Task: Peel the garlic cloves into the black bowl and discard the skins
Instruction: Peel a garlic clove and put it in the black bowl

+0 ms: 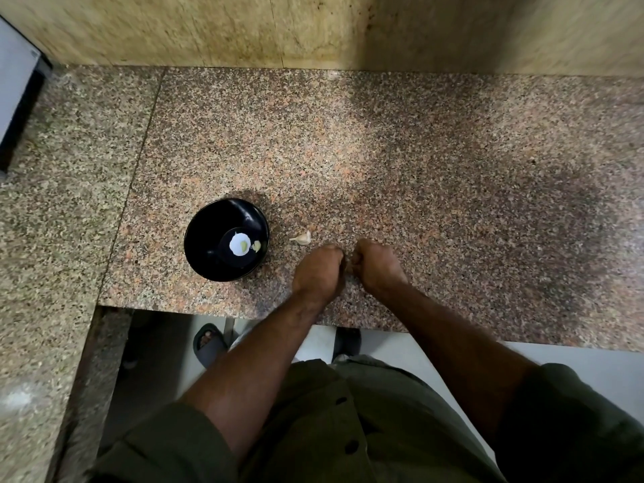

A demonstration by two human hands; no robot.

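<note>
Speckled pink-and-grey granite makes up the table point(418, 162), which runs up to a yellowish stone wall point(209, 26) at the back.

From the head camera, looking down: a black bowl point(209, 238) sits on the table toward the left, tipped a little so its inside faces the viewer. A bright white glare spot shows on its bottom, and two pale peeled cloves point(257, 246) lie there, one inside the glare and one just beside it. Just right of the bowl, apart from its rim, an unpeeled garlic clove point(302, 238) lies on the granite, its pointed tail toward the bowl.

Near that clove, the two hands are drawn together above the table's front part. The left hand point(319, 270) has its fingers curled in, knuckles up; the right hand point(376, 264) is curled the same way, and the fingertips of both meet in the narrow gap between them. Whatever they pinch there is hidden by the fingers, so I cannot tell what they grip, or whether anything.

Bare forearms lead back to olive-green sleeves and a buttoned shirt point(348, 430). Below the table edge a dark sandal point(207, 345) shows on a pale floor. A grey appliance point(17, 92) with a black edge stands at the far left.
</note>
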